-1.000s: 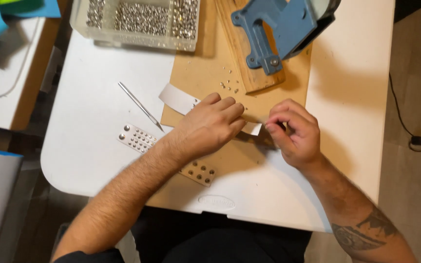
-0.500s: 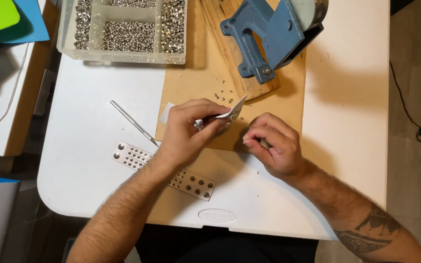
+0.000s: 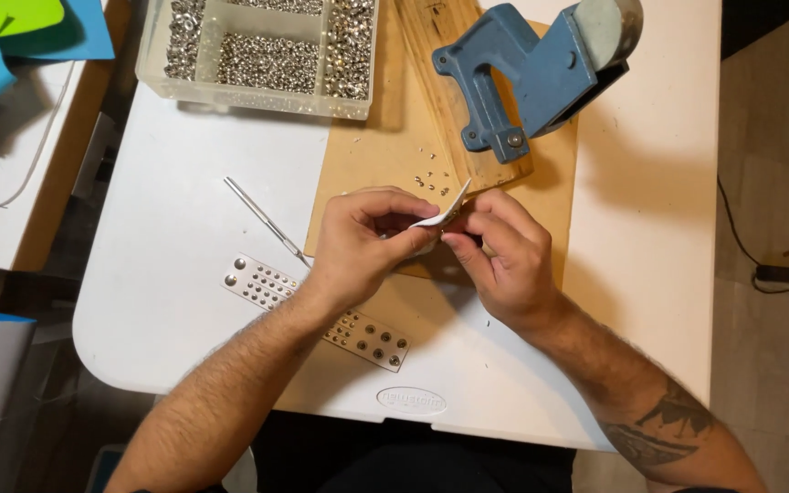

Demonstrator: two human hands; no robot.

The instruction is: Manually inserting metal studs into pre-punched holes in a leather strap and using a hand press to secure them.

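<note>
My left hand (image 3: 365, 239) and my right hand (image 3: 502, 254) meet over a brown board (image 3: 358, 155) in the middle of the white table (image 3: 175, 219). Both pinch a small white strip (image 3: 447, 212) of paper-like material, held up off the board with its tip pointing up and right. My right fingertips press at the strip's lower edge; whatever small part they hold is hidden. A few tiny metal eyelets (image 3: 431, 182) lie loose on the board just above the hands.
A blue hand press (image 3: 527, 78) stands on a wooden base at the back. A clear compartment box of metal eyelets (image 3: 262, 55) sits back left. A thin metal rod (image 3: 264, 219) and a punched metal plate (image 3: 257, 281) lie left of my hands.
Both hands have come together and lifted the white strip off the board; a second ago it lay flat under my left hand. The view has shifted slightly.
</note>
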